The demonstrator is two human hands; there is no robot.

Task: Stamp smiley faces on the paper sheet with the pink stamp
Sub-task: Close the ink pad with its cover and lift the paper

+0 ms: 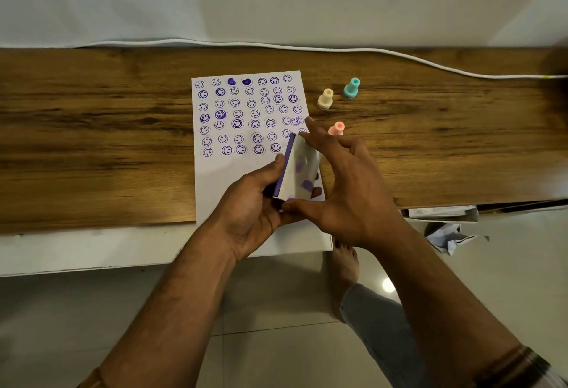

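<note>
Both hands are on an ink pad (299, 169) above the paper (227, 172): the left hand (249, 212) grips its base, the right hand (344, 185) holds the lid. The pink stamp (336, 128) stands on the table (107, 129) at 1 o'clock from the pad, touched by no hand.

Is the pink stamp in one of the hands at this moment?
No, the pink stamp stands on the table beyond the right hand, while both hands hold an ink pad case.

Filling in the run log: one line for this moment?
left hand: holds purple ink pad case | right hand: on its white lid | pink stamp: standing unheld | paper sheet: rows stamped
</note>
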